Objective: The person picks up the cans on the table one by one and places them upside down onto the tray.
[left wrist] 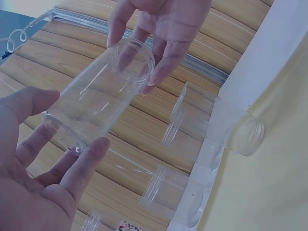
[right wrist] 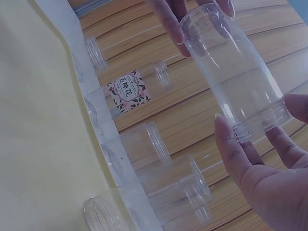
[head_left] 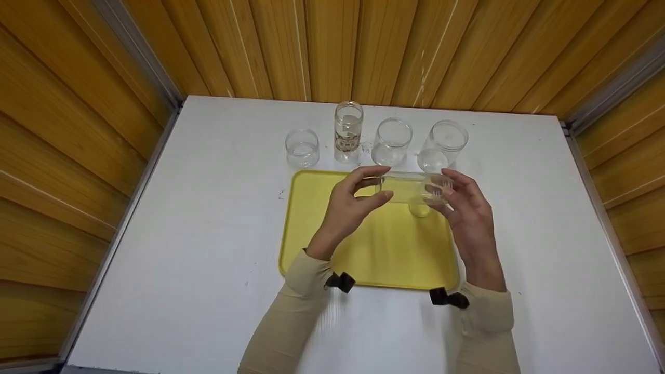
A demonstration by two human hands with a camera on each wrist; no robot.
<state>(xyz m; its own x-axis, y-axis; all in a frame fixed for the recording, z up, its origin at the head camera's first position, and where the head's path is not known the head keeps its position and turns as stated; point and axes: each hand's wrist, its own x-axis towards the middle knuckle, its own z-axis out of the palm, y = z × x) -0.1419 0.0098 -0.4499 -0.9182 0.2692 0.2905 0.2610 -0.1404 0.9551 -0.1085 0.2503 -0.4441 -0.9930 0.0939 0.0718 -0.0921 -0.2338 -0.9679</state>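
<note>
A clear, see-through jar (head_left: pixel 402 188) lies sideways in the air over the yellow tray (head_left: pixel 363 249), held between both hands. The left hand (head_left: pixel 353 200) grips its base end, thumb on one side and fingers on the other. At the other end, the right hand (head_left: pixel 470 215) holds the threaded mouth with thumb and fingertips. No lid covers that mouth in the left wrist view, and the jar (left wrist: pixel 91 98) looks empty. Partly hidden behind it, another clear container (head_left: pixel 419 209) stands on the tray near the right hand.
Behind the tray on the white table (head_left: pixel 208 208) stand a short clear jar (head_left: pixel 302 149), a tall jar with a printed label (head_left: pixel 347 141), and two wider clear jars, one in the middle (head_left: pixel 390 145) and one at right (head_left: pixel 448 140). Wood-look walls (head_left: pixel 332 52) enclose the table.
</note>
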